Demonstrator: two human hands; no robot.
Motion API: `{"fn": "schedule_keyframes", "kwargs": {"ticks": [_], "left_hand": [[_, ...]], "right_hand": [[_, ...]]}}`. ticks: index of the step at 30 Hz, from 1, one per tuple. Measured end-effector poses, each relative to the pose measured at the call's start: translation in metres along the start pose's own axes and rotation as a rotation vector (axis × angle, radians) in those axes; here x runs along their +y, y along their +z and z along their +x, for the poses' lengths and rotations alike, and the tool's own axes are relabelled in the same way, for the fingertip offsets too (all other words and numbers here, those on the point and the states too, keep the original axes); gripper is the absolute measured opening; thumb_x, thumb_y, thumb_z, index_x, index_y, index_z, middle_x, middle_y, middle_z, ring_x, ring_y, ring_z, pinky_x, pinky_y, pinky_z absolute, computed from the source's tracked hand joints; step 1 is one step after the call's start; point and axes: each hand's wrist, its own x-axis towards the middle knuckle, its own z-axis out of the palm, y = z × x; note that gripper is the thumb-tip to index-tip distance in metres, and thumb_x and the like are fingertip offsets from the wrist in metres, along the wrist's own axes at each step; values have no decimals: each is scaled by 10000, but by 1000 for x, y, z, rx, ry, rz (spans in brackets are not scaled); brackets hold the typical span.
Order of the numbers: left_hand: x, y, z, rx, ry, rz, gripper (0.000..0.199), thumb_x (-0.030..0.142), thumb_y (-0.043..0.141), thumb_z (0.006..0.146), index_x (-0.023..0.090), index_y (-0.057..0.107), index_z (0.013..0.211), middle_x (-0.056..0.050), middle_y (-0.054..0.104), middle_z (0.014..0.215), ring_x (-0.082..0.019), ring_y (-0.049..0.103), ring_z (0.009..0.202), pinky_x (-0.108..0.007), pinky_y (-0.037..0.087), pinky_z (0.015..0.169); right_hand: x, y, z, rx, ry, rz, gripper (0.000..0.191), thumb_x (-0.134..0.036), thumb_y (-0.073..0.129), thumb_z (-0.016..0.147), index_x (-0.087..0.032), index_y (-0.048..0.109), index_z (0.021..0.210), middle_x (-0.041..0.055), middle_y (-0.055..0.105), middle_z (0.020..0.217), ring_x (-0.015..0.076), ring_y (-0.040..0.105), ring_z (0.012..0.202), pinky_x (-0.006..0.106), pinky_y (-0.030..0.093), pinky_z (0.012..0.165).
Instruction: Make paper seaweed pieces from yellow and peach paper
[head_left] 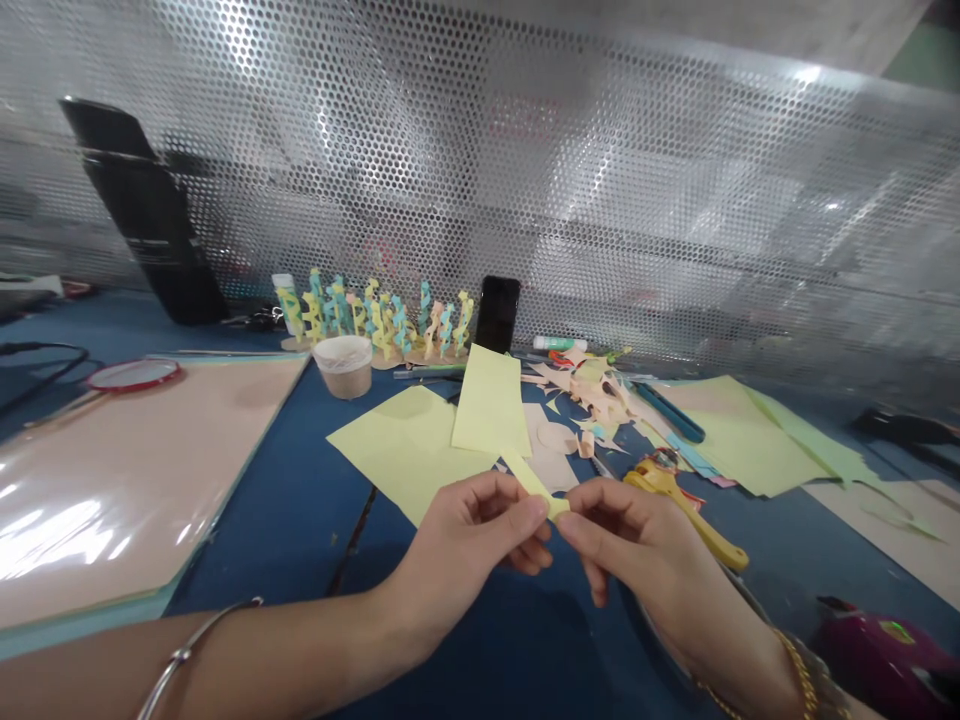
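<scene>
A narrow yellow paper strip (522,472) is pinched between my two hands over the blue table. My left hand (480,525) is closed with thumb and forefinger on the strip. Close beside it, my right hand (637,530) pinches the strip's near end, which looks folded or curled there. Just beyond lie a yellow paper sheet (401,440) and a yellow paper rectangle (491,400) that rests over its right part. Right of my right hand is a yellow-handled tool (686,515), whose kind I cannot make out. Pale paper with cut curves (551,445) lies behind my fingers.
Paper scraps (592,385) lie heaped behind my right hand, near a blue cutter (671,412) and yellow sheets (739,430). A paper cup (343,368), twisted paper pieces (382,320) and a phone (498,308) stand at the back. A wrapped paper stack (150,470) lies left.
</scene>
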Motion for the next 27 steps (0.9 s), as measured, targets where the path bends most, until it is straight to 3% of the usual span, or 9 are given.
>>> {"fn": "schedule_keyframes", "kwargs": {"ticks": [4, 8, 12, 18, 23, 27], "left_hand": [[5, 0, -2, 127, 133, 122, 239, 310, 703, 765, 176, 525, 677, 62, 568, 524, -63, 536, 496, -159, 430, 512], [9, -2, -2, 168, 279, 276, 91, 257, 705, 749, 194, 649, 714, 35, 622, 645, -74, 556, 564, -154, 439, 515], [7, -5, 7, 201, 297, 315, 58, 235, 696, 751, 236, 745, 781, 5, 683, 799, -81, 580, 590, -165, 472, 527], [5, -13, 17, 197, 352, 314, 98, 218, 706, 747, 263, 766, 809, 5, 681, 789, -82, 576, 584, -171, 490, 541], [6, -19, 15, 202, 486, 435, 155, 203, 686, 777, 307, 763, 862, -3, 662, 849, -133, 613, 791, -191, 514, 651], [7, -20, 15, 231, 409, 442, 138, 234, 695, 778, 305, 763, 875, -8, 654, 873, -137, 611, 763, -205, 512, 629]], "right_hand": [[1, 3, 4, 59, 40, 118, 288, -447, 680, 762, -184, 579, 704, -84, 484, 431, 48, 427, 371, 165, 369, 399], [4, 7, 11, 112, 28, 186, 286, -438, 683, 759, -179, 589, 684, -73, 480, 449, 61, 419, 403, 179, 382, 406], [10, 9, 16, 139, -42, 199, 257, -423, 675, 768, -183, 598, 714, -74, 488, 487, 63, 438, 427, 187, 402, 433], [9, 12, 29, 216, -148, 103, 237, -406, 658, 781, -183, 602, 723, -69, 512, 502, 68, 467, 446, 198, 412, 461], [2, 20, 37, 193, -175, 92, 224, -387, 641, 774, -182, 594, 700, -71, 502, 503, 67, 462, 431, 201, 409, 449], [2, 23, 34, 183, -146, 61, 218, -378, 631, 773, -183, 593, 684, -67, 491, 504, 76, 471, 446, 204, 418, 447]]}}
